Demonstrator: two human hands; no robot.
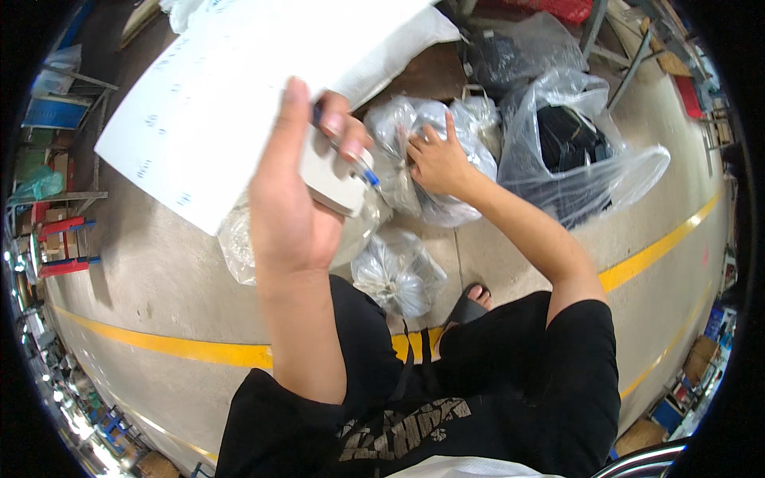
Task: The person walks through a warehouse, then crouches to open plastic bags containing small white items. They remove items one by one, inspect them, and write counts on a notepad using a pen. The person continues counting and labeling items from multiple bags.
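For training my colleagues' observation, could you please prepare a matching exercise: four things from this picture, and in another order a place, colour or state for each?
Things:
1. Left hand
2. Right hand
3. Large open clear bag
4. Floor line

Descriptions:
A. Yellow
B. At the pale-filled plastic bags
C. Holding a pen
D. Has black contents

Pairs: 1-C, 2-B, 3-D, 4-A
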